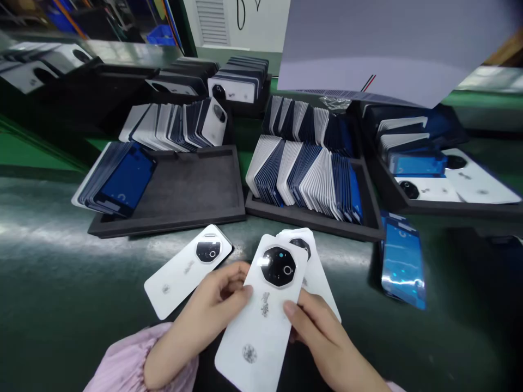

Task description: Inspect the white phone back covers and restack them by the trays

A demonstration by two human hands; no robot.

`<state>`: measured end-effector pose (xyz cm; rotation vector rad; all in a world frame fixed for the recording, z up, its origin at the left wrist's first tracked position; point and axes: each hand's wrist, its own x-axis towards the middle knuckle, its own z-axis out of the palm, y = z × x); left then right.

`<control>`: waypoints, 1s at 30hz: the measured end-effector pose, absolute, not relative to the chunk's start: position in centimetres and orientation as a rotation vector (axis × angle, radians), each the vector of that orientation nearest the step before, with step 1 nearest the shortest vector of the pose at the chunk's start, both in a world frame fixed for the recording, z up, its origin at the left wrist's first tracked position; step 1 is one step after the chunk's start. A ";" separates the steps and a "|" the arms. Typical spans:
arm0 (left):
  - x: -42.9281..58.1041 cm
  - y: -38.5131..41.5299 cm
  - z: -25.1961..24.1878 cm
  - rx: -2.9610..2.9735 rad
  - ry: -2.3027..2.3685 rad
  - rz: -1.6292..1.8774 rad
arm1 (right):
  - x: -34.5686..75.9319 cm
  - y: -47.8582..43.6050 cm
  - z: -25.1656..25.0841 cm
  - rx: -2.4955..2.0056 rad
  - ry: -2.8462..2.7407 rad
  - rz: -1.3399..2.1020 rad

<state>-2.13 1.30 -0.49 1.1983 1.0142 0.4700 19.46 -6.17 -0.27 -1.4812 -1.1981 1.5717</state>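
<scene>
Between my two hands is a white phone back cover (257, 332) with a black octagonal camera area at its top, its printed face turned up towards me. My left hand (218, 305) grips its left edge, thumb on top. On the right edge my right hand (318, 326) pinches it, thumb on the face and fingers beneath. Behind it, partly hidden, lies another white cover (322, 277). To the left, near my left hand, a further white cover (180, 277) lies tilted on the dark green table.
Ahead stand a black tray (192, 185) with covers at its left and back, and a tray packed with rows of covers (302, 174). At right are another tray (449, 206) and shiny blue film-faced pieces (403, 261). A white sheet (368, 49) hangs above.
</scene>
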 end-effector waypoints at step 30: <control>-1.2 0.8 -0.5 1.094 0.874 0.437 | 20.0 -6.9 -1.1 -1.558 -1.459 1.172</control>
